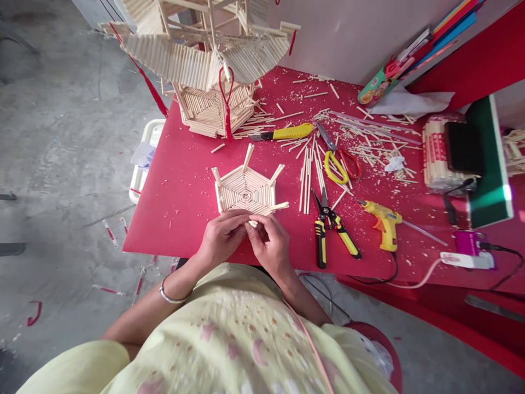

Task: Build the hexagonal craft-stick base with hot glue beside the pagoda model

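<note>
Both of my hands meet at the near edge of a small six-sided wooden-stick base (246, 189). Short paired sticks stand up at its visible corners. Between my fingertips show the pale ends of a few wooden sticks (253, 223), seen almost end-on. My left hand (223, 235) is closed, thumb and forefinger pinching them from the left. My right hand (268, 241) pinches them from the other side with curled fingers. Whether these sticks are fixed to the base is hidden by my hands.
Behind the base stands a large stick pagoda (205, 60) with red tassels. To the right lie a yellow utility knife (291, 132), scissors (338, 158), yellow-black cutters (328, 227), a glue gun (383, 221) and loose sticks (307, 175). A power strip (467, 260) sits farther right on the red table (164, 219).
</note>
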`<state>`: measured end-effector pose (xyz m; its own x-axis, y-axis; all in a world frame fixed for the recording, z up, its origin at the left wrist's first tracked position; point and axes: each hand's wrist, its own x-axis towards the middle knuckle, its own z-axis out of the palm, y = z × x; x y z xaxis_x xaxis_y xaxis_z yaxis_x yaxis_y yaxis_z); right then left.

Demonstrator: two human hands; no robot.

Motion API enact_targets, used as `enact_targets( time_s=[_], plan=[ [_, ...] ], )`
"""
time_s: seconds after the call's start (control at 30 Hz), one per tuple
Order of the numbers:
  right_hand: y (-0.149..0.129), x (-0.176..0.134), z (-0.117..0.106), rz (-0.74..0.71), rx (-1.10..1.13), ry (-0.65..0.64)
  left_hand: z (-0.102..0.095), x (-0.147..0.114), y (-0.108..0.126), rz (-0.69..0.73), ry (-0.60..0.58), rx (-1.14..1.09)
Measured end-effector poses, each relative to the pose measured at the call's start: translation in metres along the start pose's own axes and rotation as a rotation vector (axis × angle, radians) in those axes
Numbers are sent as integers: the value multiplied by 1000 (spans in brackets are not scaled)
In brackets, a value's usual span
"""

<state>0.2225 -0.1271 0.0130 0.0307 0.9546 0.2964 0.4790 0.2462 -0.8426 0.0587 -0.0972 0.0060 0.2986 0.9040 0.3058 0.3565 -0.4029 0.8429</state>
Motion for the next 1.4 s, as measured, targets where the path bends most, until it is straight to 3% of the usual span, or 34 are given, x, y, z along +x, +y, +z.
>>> enact_targets(
  time_s=[1.4],
  plan=[
    [0,-1,1,-5,17,-4,-1,0,1,10,-2,7]
  ],
)
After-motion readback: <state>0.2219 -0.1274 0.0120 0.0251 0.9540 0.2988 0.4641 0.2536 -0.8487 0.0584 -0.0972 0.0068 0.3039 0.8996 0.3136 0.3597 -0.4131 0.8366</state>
